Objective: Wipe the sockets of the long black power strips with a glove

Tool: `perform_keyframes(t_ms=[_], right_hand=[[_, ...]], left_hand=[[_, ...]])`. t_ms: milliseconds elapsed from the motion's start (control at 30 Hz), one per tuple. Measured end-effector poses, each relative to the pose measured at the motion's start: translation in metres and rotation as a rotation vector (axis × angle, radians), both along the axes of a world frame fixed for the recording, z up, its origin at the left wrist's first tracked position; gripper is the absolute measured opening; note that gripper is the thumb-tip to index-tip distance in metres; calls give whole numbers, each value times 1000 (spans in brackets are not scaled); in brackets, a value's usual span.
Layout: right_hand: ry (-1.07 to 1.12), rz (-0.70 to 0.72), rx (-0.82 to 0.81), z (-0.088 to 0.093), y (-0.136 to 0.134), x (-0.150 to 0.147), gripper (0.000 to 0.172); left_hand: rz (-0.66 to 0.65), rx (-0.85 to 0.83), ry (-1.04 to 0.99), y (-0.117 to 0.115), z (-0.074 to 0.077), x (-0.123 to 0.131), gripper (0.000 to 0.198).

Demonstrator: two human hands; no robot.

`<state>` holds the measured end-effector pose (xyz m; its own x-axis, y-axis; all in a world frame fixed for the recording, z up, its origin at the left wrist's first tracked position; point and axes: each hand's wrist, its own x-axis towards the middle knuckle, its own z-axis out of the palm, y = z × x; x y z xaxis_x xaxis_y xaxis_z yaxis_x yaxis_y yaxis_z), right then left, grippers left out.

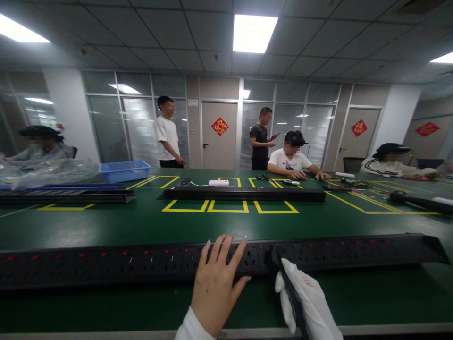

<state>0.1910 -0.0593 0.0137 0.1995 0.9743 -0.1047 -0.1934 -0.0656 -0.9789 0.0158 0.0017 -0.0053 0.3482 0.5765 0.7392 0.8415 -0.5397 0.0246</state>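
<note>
On my feed the long black power strip lies lengthwise across the near part of the green table, with a row of small red dots along its top edge. My left hand is laid flat on the strip a little right of its middle. It is released, with the fingers spread over the sockets and the fingertips at the strip's far edge, and it grips nothing. Just right of that, also against the strip, my right hand wears a white glove and is closed around a slim black tool. The tool's tip meets the strip's near face. At this angle I cannot tell what kind of tool it is, or whether the tip sits in a socket.

Beyond the strip and well apart from it, a second power strip lies parallel across yellow tape boxes. Farther still from the near strip are a small white box with a white cable and a dark phone. Beyond the strip's left end stand a blue basket and a heap of crumpled clear plastic. Across the table from the strip, a seated person in a white shirt has both hands on the tabletop. Two people stand farther back: one in a white shirt and one in a black shirt.
</note>
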Motion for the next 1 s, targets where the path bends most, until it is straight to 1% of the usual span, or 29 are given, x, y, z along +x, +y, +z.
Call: perform_keyframes(t_ms=[67,267,367,433,600,700,833,1000], right_hand=[[-7,-53,-18,-1,1,-7,62],[-119,-72,-92,-12,7,-25,63],[-123,-8,-72,-9,3,-22,61],[-111,20,-89,-5,-2,-17,60],[-71,-46,-60,2,-5,-6,55],[-73,-24,-101,3,-4,-7,57],[-90,17,-72,2,-4,-14,58],[-101,51,-85,0,-1,-15,61]], left_hand=[[3,11,7,0,0,0,61],[14,56,11,2,-1,0,61],[8,28,-10,2,-2,0,62],[6,11,-12,1,-2,0,62],[10,1,1,0,0,-1,62],[8,6,17,-1,2,-2,60],[11,19,42,-2,4,-1,58],[12,17,24,-2,3,-1,59]])
